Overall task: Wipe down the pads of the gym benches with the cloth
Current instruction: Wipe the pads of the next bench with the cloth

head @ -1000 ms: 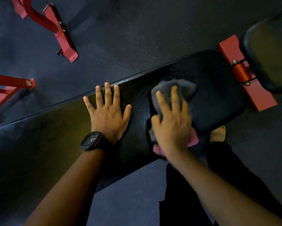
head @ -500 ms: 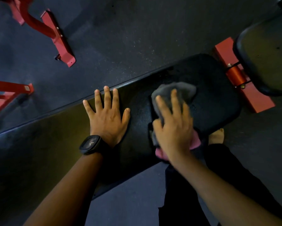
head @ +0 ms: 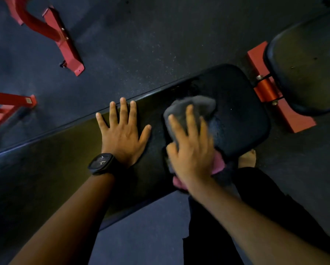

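Dim, warm light; the right hand (head: 192,150) is motion-blurred, corners fall dark, and edges bend with wide-angle distortion.

soft cloth (head: 189,108), grainy matt pad (head: 240,115)

Long pad (head: 236,104): black, with a dull olive-yellow sheen along its left stretch.
Cloth (head: 202,104): grey on the upper face, pink on the fold showing at the near edge.
Second pad (head: 309,64): black, with a faint olive sheen.
Frame bar (head: 294,119): red.
Hinge barrel (head: 265,90): brighter orange-red.
Rack legs (head: 64,44): red.
Floor (head: 141,44): dark blue-grey, sprinkled with tiny pale specks.
Watch (head: 101,163): black strap and case, dark face with thin pale marks.
Trousers (head: 256,207): black.
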The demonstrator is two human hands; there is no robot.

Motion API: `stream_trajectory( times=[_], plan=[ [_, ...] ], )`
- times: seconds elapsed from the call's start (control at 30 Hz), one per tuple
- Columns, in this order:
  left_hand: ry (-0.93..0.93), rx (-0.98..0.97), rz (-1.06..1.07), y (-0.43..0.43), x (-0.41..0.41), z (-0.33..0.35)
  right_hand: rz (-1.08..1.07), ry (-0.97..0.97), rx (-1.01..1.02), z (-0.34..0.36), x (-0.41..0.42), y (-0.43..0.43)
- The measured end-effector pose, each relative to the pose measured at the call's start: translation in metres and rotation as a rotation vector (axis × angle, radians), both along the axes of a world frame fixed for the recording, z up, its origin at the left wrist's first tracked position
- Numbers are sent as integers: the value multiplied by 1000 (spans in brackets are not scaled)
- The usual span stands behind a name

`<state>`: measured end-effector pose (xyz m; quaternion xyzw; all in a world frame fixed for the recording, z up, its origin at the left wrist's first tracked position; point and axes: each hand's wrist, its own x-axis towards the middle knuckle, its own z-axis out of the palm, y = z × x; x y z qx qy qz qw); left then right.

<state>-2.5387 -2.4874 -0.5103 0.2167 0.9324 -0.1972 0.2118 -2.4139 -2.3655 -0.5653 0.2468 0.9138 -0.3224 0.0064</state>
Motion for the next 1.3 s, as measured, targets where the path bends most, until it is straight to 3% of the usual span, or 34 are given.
stream_trajectory(
  times=[0.13,0.2,0.27,0.33,0.43,0.57,0.7,0.83,0.93,1.03,1.13,1.2,1.3],
  plan=[
    [-2,14,19,6,0,-3,271,206,-48,0,-28,-5],
    [5,19,28,7,0,-3,354,201,20,-12,-63,22],
    [3,22,44,10,0,-4,276,98,43,-29,-83,57],
    [13,31,34,14,2,-5,51,3,3,-42,-73,83],
    [6,34,2,16,2,-8,-124,-87,43,-29,-23,62],
    [14,36,-25,17,-2,-16,119,127,-4,-4,-11,-1],
    [20,40,-23,22,-5,-18,267,154,40,-23,-90,39],
    [16,46,-28,27,-6,-18,-17,-9,7,-45,-83,90],
    [13,54,-18,32,-5,-18,-211,-90,34,-28,-17,58],
    [-11,48,-13,41,-5,-21,-63,11,-18,-14,7,20],
    [2,51,-29,48,-4,-27,197,159,-27,-25,-46,47],
    [6,43,-22,54,-4,-31,299,147,35,-39,-79,77],
    [-9,41,-1,63,-3,-33,45,-27,-14,-58,-77,113]
  ],
)
